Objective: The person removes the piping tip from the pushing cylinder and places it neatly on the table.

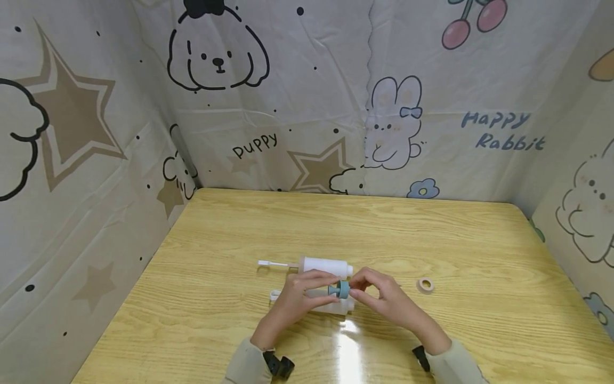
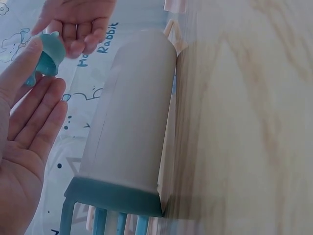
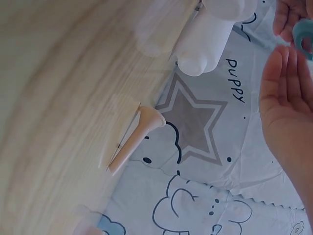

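In the head view, a small teal piece (image 1: pixel 342 289) with a ring-like end and a short stem is over two white cylinders. My left hand (image 1: pixel 298 294) pinches it between thumb and fingers. From the other side, the thumb and index finger of my right hand (image 1: pixel 381 290) are right at its rim. Beneath the left hand lies the nearer white cylinder (image 1: pixel 333 308); its teal collar (image 2: pixel 115 196) with several prongs shows in the left wrist view. Behind it lies the other cylinder (image 1: pixel 326 265), with a beige collar and a thin white rod sticking out left.
A beige ring (image 1: pixel 425 285) lies on the wooden table (image 1: pixel 446 240) to the right. In the right wrist view, a peach piece with a flared end (image 3: pixel 137 139) lies beyond the cylinders' necks; my right hand mostly hides it from above. Printed cloth hangs around the table's back and sides.
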`<move>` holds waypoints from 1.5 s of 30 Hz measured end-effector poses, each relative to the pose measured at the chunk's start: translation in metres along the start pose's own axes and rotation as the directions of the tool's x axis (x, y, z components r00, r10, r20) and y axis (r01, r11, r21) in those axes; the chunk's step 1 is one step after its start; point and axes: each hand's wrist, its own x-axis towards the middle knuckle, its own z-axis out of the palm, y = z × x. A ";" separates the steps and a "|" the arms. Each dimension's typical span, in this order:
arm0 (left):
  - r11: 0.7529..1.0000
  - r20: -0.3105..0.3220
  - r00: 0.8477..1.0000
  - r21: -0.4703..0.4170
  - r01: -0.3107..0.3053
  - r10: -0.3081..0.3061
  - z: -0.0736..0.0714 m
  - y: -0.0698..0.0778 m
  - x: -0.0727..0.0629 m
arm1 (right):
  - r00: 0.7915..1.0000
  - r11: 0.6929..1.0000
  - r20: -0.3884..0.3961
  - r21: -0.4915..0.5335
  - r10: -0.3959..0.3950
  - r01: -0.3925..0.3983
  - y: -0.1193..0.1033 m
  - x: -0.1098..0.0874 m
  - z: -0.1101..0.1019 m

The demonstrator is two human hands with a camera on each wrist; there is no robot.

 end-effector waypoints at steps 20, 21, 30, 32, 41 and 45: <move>0.997 -0.081 0.996 -0.077 0.031 -0.037 0.006 0.001 0.003 | 0.990 0.998 -0.135 0.020 -0.050 0.054 -0.004 -0.004 -0.003; 0.996 -0.082 0.996 -0.074 0.041 -0.047 0.007 0.001 0.003 | 0.989 0.999 -0.138 0.016 -0.046 0.049 -0.004 -0.005 -0.004; 0.997 -0.116 0.992 -0.067 0.037 -0.045 0.013 0.001 0.006 | 0.988 0.999 -0.151 -0.037 0.032 -0.038 -0.002 -0.019 -0.019; 0.998 -0.126 0.992 -0.064 0.022 -0.030 0.015 0.000 0.006 | 0.988 0.998 -0.154 -0.044 0.031 -0.038 -0.001 -0.022 -0.022; 0.998 -0.157 0.988 -0.060 -0.018 0.009 0.024 0.001 0.011 | 0.986 0.995 -0.160 -0.089 0.040 -0.055 0.005 -0.037 -0.036; 0.996 -0.143 0.990 -0.088 0.000 -0.013 0.030 0.003 0.013 | 0.983 0.989 -0.178 -0.125 0.051 -0.074 0.006 -0.044 -0.042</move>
